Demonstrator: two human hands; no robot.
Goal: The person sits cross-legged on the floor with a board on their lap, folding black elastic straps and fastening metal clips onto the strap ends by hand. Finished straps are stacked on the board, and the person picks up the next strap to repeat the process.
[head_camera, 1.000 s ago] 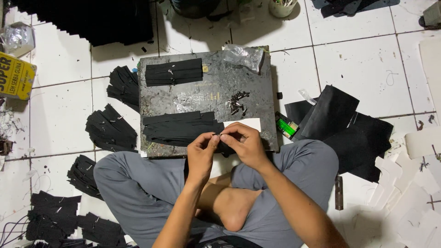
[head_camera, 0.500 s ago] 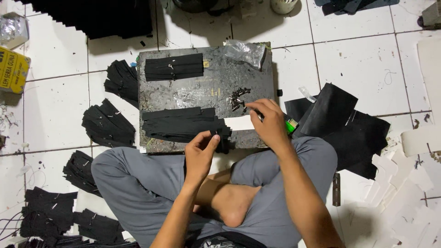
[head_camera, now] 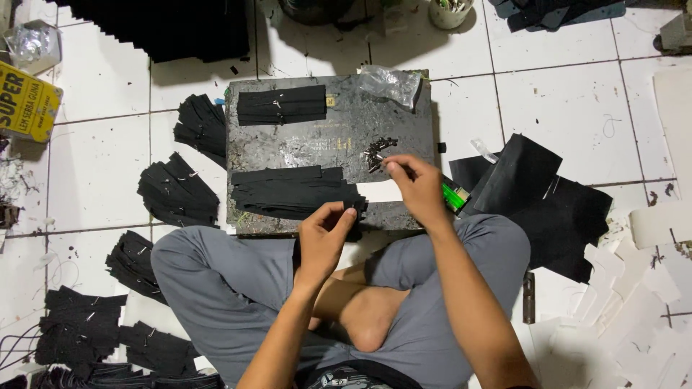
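I sit cross-legged on a tiled floor behind a dark worn work board [head_camera: 339, 137]. My left hand [head_camera: 326, 234] pinches the near end of a black strip at the board's front edge, beside a stack of black strips [head_camera: 292, 191]. My right hand [head_camera: 417, 186] reaches onto the board, its fingertips closed at a small heap of dark metal clips [head_camera: 376, 151]; whether it holds one I cannot tell. A white card [head_camera: 378, 191] lies under the right hand. A second strip stack [head_camera: 281, 104] rests at the board's far left.
Bundles of black strips [head_camera: 176, 191] lie on the floor to the left. Black sheets [head_camera: 548, 198] and a green lighter [head_camera: 454, 196] are at the right, white cut pieces [head_camera: 634, 288] farther right. A clear plastic bag [head_camera: 389, 83] sits on the board's far edge, a yellow box [head_camera: 25, 101] far left.
My right hand left the strip at the board's front edge and moved up and right to the heap of clips. The left hand stayed on the strip.
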